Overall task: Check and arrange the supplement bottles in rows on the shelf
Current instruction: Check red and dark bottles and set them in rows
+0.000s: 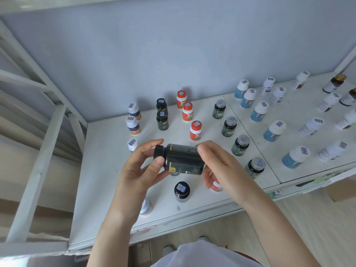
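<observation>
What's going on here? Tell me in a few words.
A person holds a black bottle sideways in both hands above the shelf, apparently checking it: the left hand grips the cap end, the right hand the base. Other bottles stand on the shelf in rough rows by kind, among them orange bottles and silver-capped dark bottles. The black bottle is not yet placed.

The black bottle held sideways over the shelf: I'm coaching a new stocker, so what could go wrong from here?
1. The left hand and right hand hold the black bottle only by its ends; a slip might drop it onto the black-capped bottle standing below.
2. The left forearm passes close to the white bottle near the front edge of the shelf and could nudge it off.
</observation>
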